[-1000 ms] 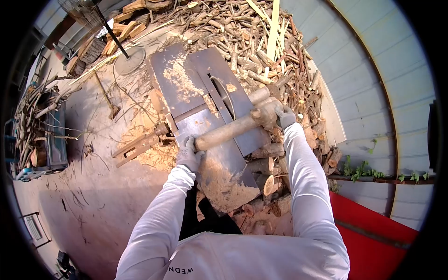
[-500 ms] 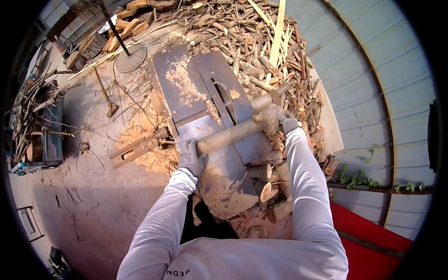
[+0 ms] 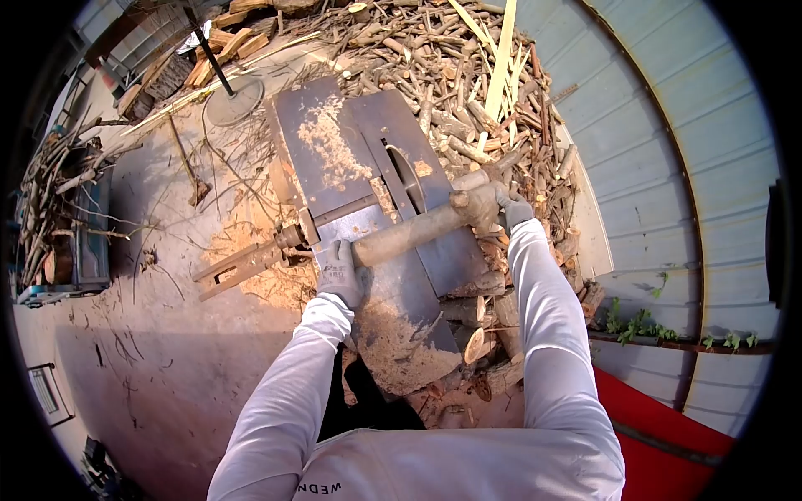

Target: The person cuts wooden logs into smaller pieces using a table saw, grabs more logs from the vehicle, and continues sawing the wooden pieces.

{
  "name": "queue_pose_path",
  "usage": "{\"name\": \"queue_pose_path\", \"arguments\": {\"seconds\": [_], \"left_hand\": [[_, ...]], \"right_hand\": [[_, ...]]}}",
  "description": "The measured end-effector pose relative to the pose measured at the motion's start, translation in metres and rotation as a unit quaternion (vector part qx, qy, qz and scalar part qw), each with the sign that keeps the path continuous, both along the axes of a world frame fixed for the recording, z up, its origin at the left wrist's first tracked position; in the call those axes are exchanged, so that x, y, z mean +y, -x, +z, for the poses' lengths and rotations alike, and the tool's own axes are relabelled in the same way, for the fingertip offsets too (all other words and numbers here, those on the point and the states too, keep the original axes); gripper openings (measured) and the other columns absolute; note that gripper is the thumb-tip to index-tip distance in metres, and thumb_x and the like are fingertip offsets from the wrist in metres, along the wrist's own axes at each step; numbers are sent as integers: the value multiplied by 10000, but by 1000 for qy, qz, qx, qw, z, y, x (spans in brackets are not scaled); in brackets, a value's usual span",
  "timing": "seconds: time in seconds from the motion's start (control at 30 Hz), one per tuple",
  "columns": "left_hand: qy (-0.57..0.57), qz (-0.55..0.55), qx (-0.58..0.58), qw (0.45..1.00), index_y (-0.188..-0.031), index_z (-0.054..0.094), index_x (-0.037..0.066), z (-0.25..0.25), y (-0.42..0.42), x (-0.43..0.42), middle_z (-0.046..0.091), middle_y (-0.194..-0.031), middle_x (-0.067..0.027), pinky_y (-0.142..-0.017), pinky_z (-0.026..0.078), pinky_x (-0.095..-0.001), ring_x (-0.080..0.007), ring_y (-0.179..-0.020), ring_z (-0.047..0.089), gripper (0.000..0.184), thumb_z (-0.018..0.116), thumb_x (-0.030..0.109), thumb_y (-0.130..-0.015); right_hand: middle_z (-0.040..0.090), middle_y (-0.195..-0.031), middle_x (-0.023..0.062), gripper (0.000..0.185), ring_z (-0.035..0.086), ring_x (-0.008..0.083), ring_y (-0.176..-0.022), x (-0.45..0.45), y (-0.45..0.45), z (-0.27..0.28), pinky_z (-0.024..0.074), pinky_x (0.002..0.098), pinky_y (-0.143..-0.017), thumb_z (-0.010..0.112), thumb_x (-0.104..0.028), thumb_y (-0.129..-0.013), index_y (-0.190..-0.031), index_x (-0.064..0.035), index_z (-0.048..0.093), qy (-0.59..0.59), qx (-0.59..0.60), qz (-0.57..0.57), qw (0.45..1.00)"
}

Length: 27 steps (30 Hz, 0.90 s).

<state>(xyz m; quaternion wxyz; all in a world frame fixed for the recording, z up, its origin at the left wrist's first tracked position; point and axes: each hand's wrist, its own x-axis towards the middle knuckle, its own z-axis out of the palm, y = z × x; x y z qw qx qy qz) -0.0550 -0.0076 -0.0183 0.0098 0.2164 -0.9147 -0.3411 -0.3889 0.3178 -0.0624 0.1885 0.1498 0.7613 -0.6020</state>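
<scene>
A thick, barkless log [image 3: 409,236] lies slantwise across the metal worktop [image 3: 401,125], just beside the saw blade [image 3: 407,178]; whether the two touch cannot be told. The gloved right grip [image 3: 510,210] grasps its knotted far end. The gloved left grip [image 3: 337,274] rests against the sawn near end, and how far its fingers are closed cannot be told. Dark print on the back of that glove is too small to read surely. The white shirt [image 3: 468,459] carries black capitals on the chest, WEDN being legible. No wording can be made out on the worktop, where sawdust [image 3: 330,146] is scattered. Beyond it spreads a heap of cut branches [image 3: 393,50], with pale slats [image 3: 503,63] lying on top. To the right rise a metal wall [image 3: 660,167] and a red panel [image 3: 652,417].
</scene>
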Motion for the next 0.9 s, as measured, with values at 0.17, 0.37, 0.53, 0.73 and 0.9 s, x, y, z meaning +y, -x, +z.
{"name": "queue_pose_path", "arguments": {"seconds": [0.17, 0.37, 0.53, 0.73, 0.9], "left_hand": [[-1, 18, 16, 1000, -1467, 342, -22, -8, 6, -5, 387, -1450, -282, -1091, 407, -460, -471, -1294, 463, 699, 653, 135, -861], [9, 49, 49, 998, -1415, 398, -32, -1, 13, -5, 435, -1407, -290, -1112, 374, -460, -475, -1298, 441, 680, 708, 69, -818], [16, 57, 57, 997, -1409, 405, -26, -7, 19, -9, 431, -1411, -286, -1115, 370, -458, -469, -1307, 435, 668, 704, 66, -819], [37, 65, 46, 996, -1405, 413, -16, -7, 27, -16, 431, -1421, -267, -1115, 374, -452, -458, -1315, 436, 665, 708, 65, -814], [34, 70, 16, 997, -1392, 424, -13, 4, 34, -20, 440, -1417, -264, -1117, 377, -441, -445, -1312, 446, 663, 722, 68, -805]], "right_hand": [[657, -795, 24, 286, 595, 139, -599, -10, 2, 1, 513, 305, -489, 766, -286, -895, -1046, -59, 680, 12, 16, 0, 1000], [626, -740, 26, 272, 549, 139, -522, -14, 17, -14, 455, 301, -446, 746, -257, -910, -1046, -34, 671, 50, 27, -1, 998], [605, -703, 25, 305, 507, 132, -479, -23, 17, -7, 389, 293, -422, 729, -249, -924, -1099, -11, 651, 58, 37, 22, 997], [655, -840, 34, 255, 590, 149, -600, -25, 24, -6, 469, 274, -502, 664, -213, -970, -1160, -43, 651, 50, 30, 68, 996], [676, -878, 56, 290, 600, 163, -607, -32, 28, -7, 484, 282, -520, 666, -231, -968, -1177, -32, 645, 26, 55, 50, 997]]}}
